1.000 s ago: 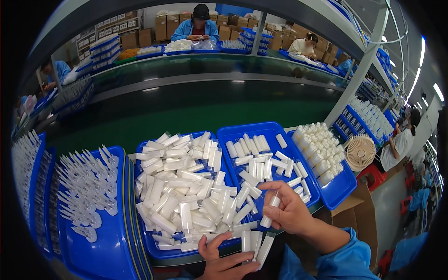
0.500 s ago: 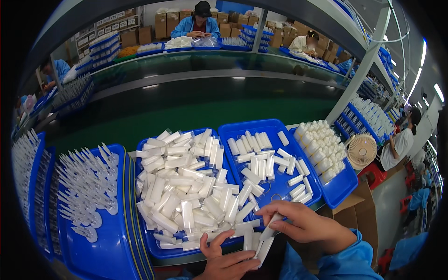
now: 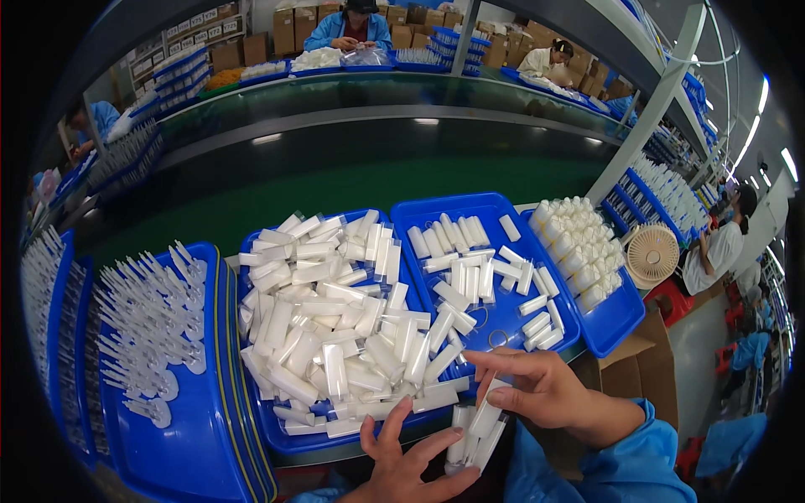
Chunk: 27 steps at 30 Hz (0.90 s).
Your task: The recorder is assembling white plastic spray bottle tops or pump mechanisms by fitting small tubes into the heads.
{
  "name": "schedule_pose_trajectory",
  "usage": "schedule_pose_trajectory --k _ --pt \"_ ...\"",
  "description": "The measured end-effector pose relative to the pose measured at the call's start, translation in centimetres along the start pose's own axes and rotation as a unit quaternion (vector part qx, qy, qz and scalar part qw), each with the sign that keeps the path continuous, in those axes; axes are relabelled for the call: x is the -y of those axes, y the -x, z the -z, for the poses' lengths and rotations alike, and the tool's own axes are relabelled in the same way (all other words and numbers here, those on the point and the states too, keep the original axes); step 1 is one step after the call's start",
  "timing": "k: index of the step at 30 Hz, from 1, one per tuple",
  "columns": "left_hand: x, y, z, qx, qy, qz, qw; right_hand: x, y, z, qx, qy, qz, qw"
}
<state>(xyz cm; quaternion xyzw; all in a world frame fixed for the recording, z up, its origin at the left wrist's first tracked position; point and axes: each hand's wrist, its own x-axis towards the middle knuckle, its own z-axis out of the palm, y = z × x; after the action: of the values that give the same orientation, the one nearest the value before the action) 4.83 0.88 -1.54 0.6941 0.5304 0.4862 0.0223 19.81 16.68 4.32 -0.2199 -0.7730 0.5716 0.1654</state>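
- Left hand at near edge of bench, fingers curled under a small bundle of white plastic tubes, cradling them.
- Right hand just above bundle, thumb and fingertips pinching top of one tube.
- Bundle sits off near edge of middle blue tray, which is heaped with same tubes.
- Probably light, stiff, smooth; likely slippery when bunched, so best pinched mid-length across the sides.
- Second blue tray with fewer tubes toward far right.
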Motion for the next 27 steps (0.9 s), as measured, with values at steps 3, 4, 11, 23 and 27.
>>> schedule_pose_trajectory --k 3,4,11,23,27 --pt "0.2 0.3 0.0 0.004 -0.016 -0.011 1.0 0.8 -0.1 0.3 0.0 0.101 0.017 0.995" --pt "0.2 0.3 0.1 0.007 -0.01 -0.007 1.0 1.0 -0.1 0.3 -0.001 0.157 0.039 0.987" --pt "0.3 0.2 0.2 -0.01 0.003 -0.012 1.0 0.8 0.3 -0.4 -0.006 0.076 0.033 0.997" --pt "0.8 1.3 0.2 0.071 0.323 0.203 0.921 1.8 2.6 -2.0 0.049 0.162 0.181 0.969" --pt "-1.2 -0.3 -0.5 0.139 0.5 0.225 0.825 2.3 2.5 -4.0 0.085 0.183 0.38 0.903"
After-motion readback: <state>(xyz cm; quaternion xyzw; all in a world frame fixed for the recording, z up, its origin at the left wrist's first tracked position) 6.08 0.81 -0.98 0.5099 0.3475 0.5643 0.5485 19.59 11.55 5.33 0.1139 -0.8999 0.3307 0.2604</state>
